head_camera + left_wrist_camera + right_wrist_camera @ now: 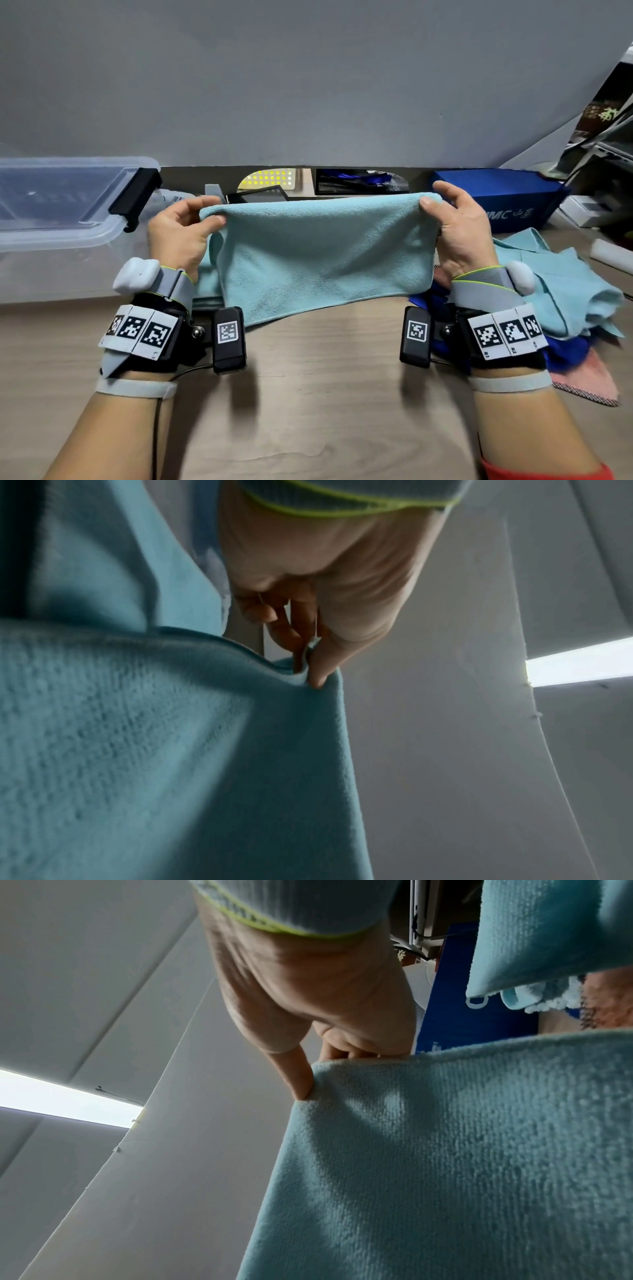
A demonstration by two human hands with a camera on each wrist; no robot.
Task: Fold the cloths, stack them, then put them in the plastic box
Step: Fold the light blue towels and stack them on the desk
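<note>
At the upper left of the head view we see the plastic box point(68, 219), clear and hard, with a black clasp, standing on the wooden table point(308, 394); it seems to hold no cloth yet, though its glossy wall makes this hard to tell. We are in the folding step. Our left hand point(178, 236) pinches one top corner of the teal cloth point(322, 257) between thumb and fingers, and the cloth hangs in the middle of the frame, its lower edge touching the table. It looks soft and fuzzy, with a fine ribbed pile, and already doubled into a wide rectangle. Just behind its lower left part lie flat teal layers, probably folded cloths point(207, 291). Our right hand point(462, 233) pinches the other top corner. At the right edge waits a loose heap of cloths point(565, 294), teal, blue and pink. Next, we think, the two corners must come together evenly.
</note>
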